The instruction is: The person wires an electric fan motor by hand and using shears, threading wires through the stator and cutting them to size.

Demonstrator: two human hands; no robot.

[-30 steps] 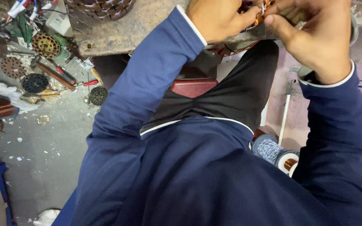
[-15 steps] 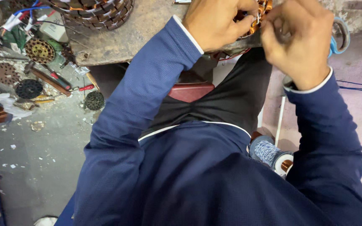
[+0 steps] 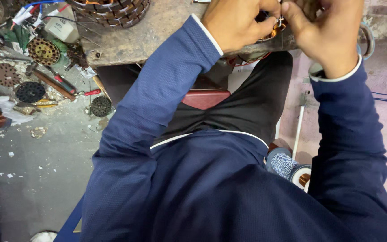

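Both hands work close together at the far edge of the view, over the near edge of a worn workbench (image 3: 157, 31). The left hand (image 3: 238, 24) and right hand (image 3: 323, 31) pinch a small copper wire coil (image 3: 275, 30) between their fingertips, with white thread just visible at the grip. The coil is largely hidden, so its exact shape cannot be told. A large wound stator (image 3: 110, 10) lies on the bench to the left. A thread spool (image 3: 287, 165) stands on the floor by the right arm. Risk: because the coil hangs at the bench edge, a slipped pinch could drop it to the floor; excess pull could snap thin wire.
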